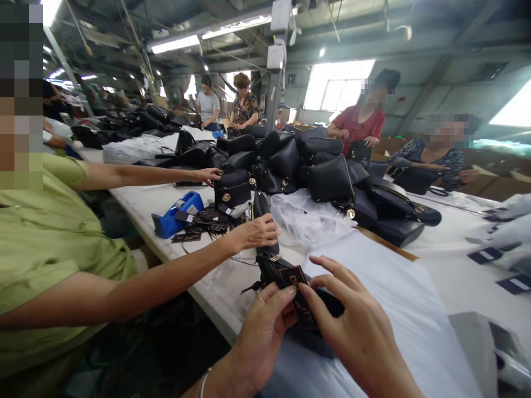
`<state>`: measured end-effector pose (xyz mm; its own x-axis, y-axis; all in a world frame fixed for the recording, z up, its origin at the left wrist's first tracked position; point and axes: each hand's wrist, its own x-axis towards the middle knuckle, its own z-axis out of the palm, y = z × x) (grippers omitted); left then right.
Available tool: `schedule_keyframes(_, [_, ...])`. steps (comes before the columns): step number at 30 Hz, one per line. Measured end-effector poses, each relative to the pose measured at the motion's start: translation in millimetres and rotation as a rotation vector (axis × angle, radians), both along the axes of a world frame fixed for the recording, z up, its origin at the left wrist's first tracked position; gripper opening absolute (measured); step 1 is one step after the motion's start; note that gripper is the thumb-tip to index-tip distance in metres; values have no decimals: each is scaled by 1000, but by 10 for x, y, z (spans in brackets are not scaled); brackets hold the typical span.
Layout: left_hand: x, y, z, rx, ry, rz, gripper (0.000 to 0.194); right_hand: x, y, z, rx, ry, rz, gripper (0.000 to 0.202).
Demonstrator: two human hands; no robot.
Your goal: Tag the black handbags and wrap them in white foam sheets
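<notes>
A black hang tag [305, 312] with gold lettering is between my two hands, over a black handbag [317, 337] on the table. My left hand [263, 326] pinches the tag's left edge beside the bag's strap, thumb on top. From the other side, my right hand [357, 315] holds the tag between thumb and forefinger, its other fingers spread. Both hands partly cover the bag. A black strap with a metal buckle [276, 257] lies just beyond my left hand.
At my left, a co-worker in a green shirt [62, 237] reaches across with a hand [259, 231] near mine. Beyond are loose tags [211, 220], a blue tape dispenser [178, 214], clear plastic [307, 218] and piled black handbags [327, 179]. Wrapped items with tags [514, 283] lie right.
</notes>
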<state>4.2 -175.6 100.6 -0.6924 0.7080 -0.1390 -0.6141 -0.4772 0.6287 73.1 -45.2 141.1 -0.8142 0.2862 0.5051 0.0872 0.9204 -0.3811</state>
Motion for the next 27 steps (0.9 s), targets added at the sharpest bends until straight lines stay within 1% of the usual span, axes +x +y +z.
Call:
schedule_keyframes(3, [-22, -2, -5, -13, 10, 14, 22, -60, 22, 42, 83, -14, 43, 23])
schedule_keyframes(5, [-30, 2, -18, -30, 4, 51, 22, -86, 27, 38, 144, -2, 66, 23])
schedule_keyframes(8, [-24, 12, -37, -62, 10, 116, 22, -107, 14, 16, 205, -1, 60, 23])
schedule_keyframes(12, [-11, 9, -25, -61, 32, 143, 25, -126, -28, 23, 203, -25, 62, 25])
schedule_keyframes(15, [-11, -8, -10, -34, 20, 134, 24, -164, -49, 72, 140, -14, 102, 21])
schedule_keyframes(19, [4, -19, -68, 14, -74, 65, 24, -253, -13, 181, -11, -83, 157, 18])
schedule_keyframes(22, [27, -17, -151, 33, -194, 66, 27, -351, 51, 287, -74, -139, 176, 22])
schedule_keyframes(24, [32, -14, -192, 43, -229, 63, 30, -441, 74, 381, -49, -171, 205, 22])
schedule_keyframes(25, [30, -10, -206, 45, -233, 59, 31, -497, 70, 439, -3, -183, 229, 21])
schedule_keyframes(27, [15, 2, -221, 47, -229, 49, 32, -637, 25, 574, 162, -166, 328, 21])
